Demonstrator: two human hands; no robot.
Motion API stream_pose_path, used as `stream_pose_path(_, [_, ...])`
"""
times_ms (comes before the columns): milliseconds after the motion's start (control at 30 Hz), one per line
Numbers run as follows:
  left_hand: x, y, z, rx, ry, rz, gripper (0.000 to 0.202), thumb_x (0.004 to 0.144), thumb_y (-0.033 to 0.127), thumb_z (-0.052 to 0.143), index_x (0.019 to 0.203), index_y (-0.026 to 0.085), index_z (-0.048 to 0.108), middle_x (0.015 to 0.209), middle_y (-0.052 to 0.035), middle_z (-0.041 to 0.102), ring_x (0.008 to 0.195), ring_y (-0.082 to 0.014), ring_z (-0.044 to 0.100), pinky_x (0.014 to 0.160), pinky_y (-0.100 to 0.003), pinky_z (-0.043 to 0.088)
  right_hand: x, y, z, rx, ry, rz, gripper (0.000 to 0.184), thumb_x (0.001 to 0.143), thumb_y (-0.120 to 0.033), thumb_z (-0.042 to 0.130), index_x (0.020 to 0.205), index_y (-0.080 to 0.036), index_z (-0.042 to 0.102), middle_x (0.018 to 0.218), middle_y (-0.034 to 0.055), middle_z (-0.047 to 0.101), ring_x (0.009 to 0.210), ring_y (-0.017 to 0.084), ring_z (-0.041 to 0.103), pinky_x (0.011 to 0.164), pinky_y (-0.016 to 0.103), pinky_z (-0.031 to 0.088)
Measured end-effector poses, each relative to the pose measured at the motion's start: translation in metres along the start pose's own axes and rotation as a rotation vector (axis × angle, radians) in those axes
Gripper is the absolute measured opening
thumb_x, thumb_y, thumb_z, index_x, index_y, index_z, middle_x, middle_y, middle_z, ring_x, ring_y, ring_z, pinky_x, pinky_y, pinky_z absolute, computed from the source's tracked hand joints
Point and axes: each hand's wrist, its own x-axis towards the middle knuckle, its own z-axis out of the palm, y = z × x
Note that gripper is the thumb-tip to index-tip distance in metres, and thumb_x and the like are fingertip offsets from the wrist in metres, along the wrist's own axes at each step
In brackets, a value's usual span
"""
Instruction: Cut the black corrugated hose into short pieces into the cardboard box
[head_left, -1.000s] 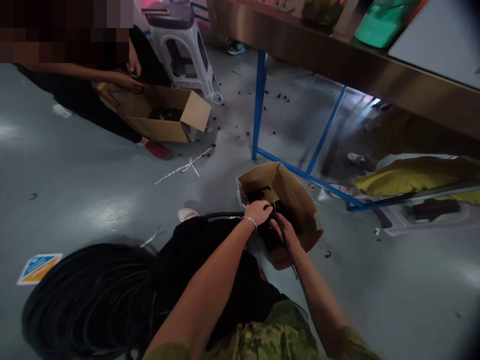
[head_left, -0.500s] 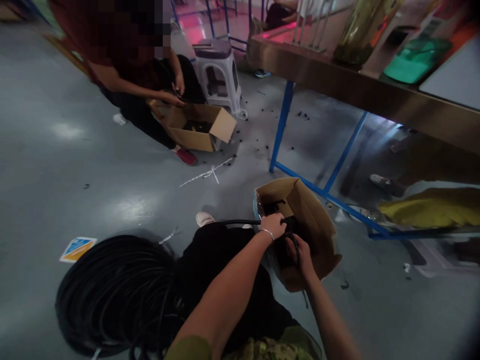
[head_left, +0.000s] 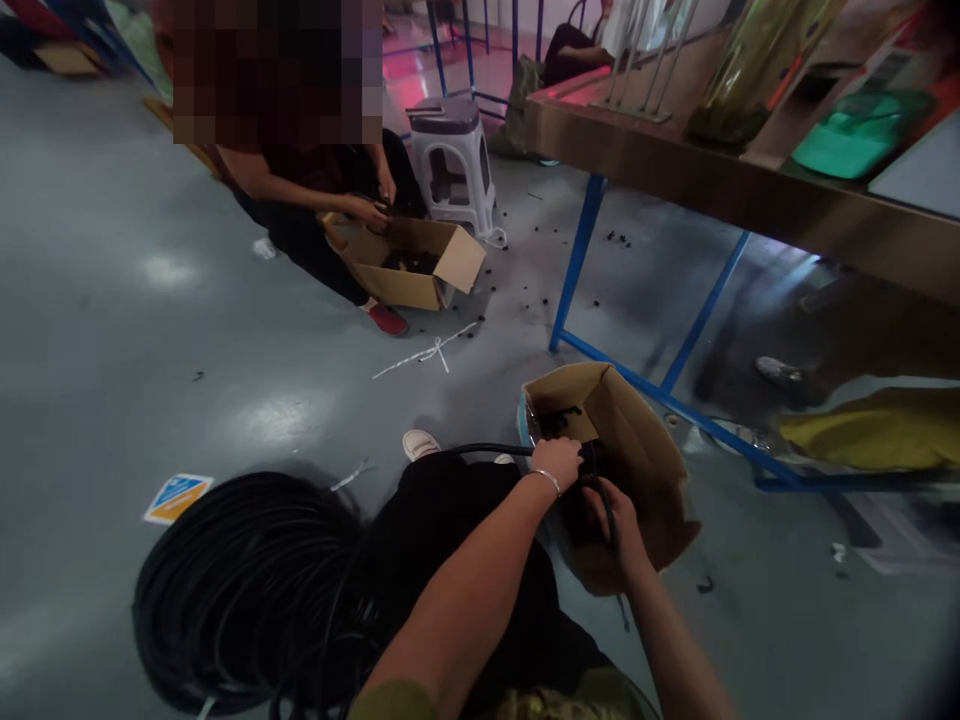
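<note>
My left hand (head_left: 556, 460) is closed round a length of black hose (head_left: 487, 448). The hose runs in from the left across my lap, and a bracelet circles that wrist. Just right of it, my right hand (head_left: 616, 515) has its fingers wrapped on a curved black thing (head_left: 606, 502); whether this is a tool handle or more hose I cannot make out. Both hands are over an open cardboard box (head_left: 652, 470) with dark pieces inside. On the floor to my left lies a large coil of black hose (head_left: 240, 590).
A seated person (head_left: 262, 175) handles something dark over another cardboard box (head_left: 409, 290). Beyond stands a plastic stool (head_left: 450, 150). A table (head_left: 720, 175) on blue legs (head_left: 581, 260) rises at the right. White string (head_left: 431, 350) and small black scraps lie on the floor.
The whole view has shifted, so everything appears slightly further right and lower. My hands keep nearly the same hold over the box.
</note>
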Motion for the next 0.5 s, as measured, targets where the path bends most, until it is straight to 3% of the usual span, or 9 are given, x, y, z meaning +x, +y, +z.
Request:
stream_pose_path(233, [0.001,-0.003,0.002,0.011,-0.044,0.014,0.027,0.095,0.028,0.042,0.109,0.019,0.064,0.112,-0.0106,0.068,0.105,-0.0239,0.065,0.087,-0.035,0.051,0.013,0.004,0.006,0.032,-0.065,-0.044,0.049,0.076,-0.058,0.063,0.103,-0.017,0.068,0.073,0.0015,0.061,0.059,0.012,0.053,0.057,0.025,0.045])
stream_pose_path(500, [0.003,-0.004,0.001,0.029,-0.065,-0.027,0.025,0.096,0.029,0.043,0.110,0.020,0.062,0.113,-0.0111,0.066,0.106,-0.0228,0.064,0.088,-0.034,0.050,0.011,0.022,0.010,-0.190,-0.001,-0.079,0.050,0.085,-0.061,0.050,0.099,-0.016,0.068,0.055,-0.0009,0.054,0.048,0.013,0.048,0.048,0.024,0.037])
